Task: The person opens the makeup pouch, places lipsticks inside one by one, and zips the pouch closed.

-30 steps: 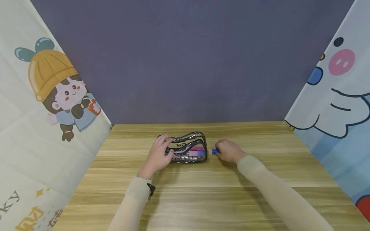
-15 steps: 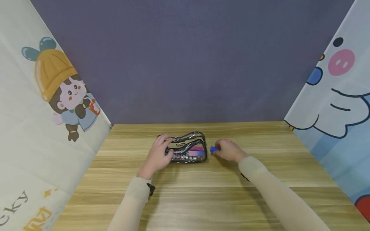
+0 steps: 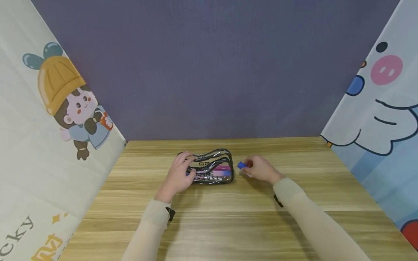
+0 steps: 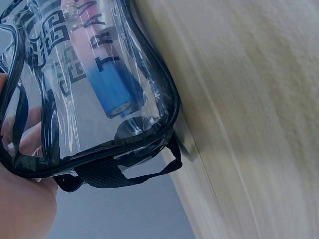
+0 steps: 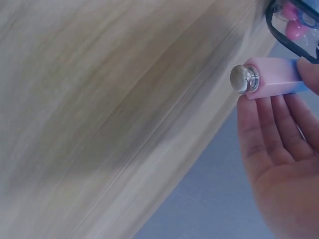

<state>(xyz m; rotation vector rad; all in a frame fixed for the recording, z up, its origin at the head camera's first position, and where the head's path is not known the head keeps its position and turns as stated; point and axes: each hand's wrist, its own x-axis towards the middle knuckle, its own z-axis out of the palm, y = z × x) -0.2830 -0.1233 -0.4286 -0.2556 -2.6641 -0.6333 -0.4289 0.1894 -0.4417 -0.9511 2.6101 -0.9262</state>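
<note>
A clear pouch (image 3: 217, 179) with black edging and black lettering stands on the wooden table, its top parted. My left hand (image 3: 179, 174) grips its left end; in the left wrist view some fingers show through the plastic. Inside the pouch lie a pink-to-blue stick (image 4: 110, 87) and a magenta item (image 3: 223, 168). Just right of the pouch, my right hand (image 3: 261, 169) pinches a small pink-to-blue tube (image 5: 274, 77) between thumb and fingers. A round silver end shows on the tube's pink side; its blue end (image 3: 242, 165) points up toward the pouch.
The wooden table (image 3: 209, 224) runs back to a dark blue-grey panel (image 3: 222, 72). Printed cartoon cloths hang at the left (image 3: 32, 152) and right (image 3: 388, 137).
My right hand has tilted the tube, so its blue end now points up and left and its pink end shows below the fingers. My left hand and the pouch stay where they were.
</note>
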